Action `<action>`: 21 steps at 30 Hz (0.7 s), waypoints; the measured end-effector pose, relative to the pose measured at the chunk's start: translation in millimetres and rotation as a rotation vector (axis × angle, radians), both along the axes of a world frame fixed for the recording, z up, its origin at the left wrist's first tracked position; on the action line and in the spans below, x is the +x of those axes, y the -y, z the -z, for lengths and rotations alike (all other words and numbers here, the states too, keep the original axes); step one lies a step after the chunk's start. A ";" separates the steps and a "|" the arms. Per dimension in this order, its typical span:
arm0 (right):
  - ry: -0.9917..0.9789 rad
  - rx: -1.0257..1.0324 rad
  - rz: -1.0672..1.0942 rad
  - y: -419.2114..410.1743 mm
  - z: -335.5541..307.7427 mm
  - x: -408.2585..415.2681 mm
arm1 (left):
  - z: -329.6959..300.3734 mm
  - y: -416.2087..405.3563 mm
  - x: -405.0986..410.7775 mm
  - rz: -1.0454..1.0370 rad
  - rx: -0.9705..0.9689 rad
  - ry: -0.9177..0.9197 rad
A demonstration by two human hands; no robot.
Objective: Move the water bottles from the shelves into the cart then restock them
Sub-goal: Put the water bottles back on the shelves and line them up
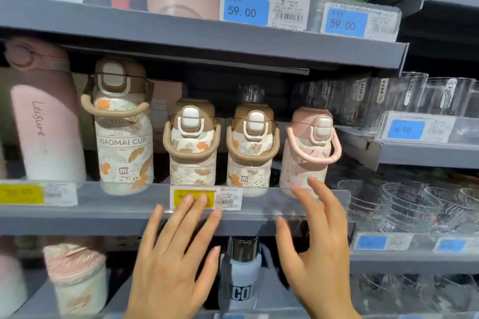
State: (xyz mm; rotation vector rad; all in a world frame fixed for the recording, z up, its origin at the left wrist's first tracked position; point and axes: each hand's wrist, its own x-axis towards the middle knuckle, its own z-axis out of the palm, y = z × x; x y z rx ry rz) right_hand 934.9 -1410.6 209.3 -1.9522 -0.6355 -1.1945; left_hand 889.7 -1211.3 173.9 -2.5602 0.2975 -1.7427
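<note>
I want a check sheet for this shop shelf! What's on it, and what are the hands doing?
Surface: grey middle shelf, yellow price tag on its clear front rail.
Job's things: pink Leisure bottle, tall Xiaomai bottle, two small brown-lidded bottles, pink-handled bottle, all upright.
Clutter: nothing seen.
Hands: left hand open, fingertips over the tag; right hand open, reaching toward the pink-handled bottle.
Cables: nothing seen.
Surroundings: clear glass cups to the right; more bottles above and below.

Both hands reach up with fingers spread toward the middle shelf (124, 211), the left hand (173, 264) below the yellow price tag (194, 198), the right hand (318, 246) near the pink floral bottle (305, 153), right of three brown-lidded floral bottles (193, 142).
</note>
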 end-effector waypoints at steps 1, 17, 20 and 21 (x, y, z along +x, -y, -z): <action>-0.004 0.000 -0.010 -3.3 6.8 -2.0 | 7.0 -1.4 -5.3 -0.008 0.002 -0.016; -0.380 0.025 -0.124 -141.5 75.9 -129.4 | 53.0 -140.5 -164.7 -0.019 -0.178 -0.265; -0.450 -0.051 -0.263 -207.0 76.0 -176.1 | 50.0 -197.4 -221.5 -0.128 -0.231 -0.321; -0.464 -0.071 -0.304 -230.5 75.5 -190.8 | 48.3 -216.0 -241.0 -0.168 -0.253 -0.350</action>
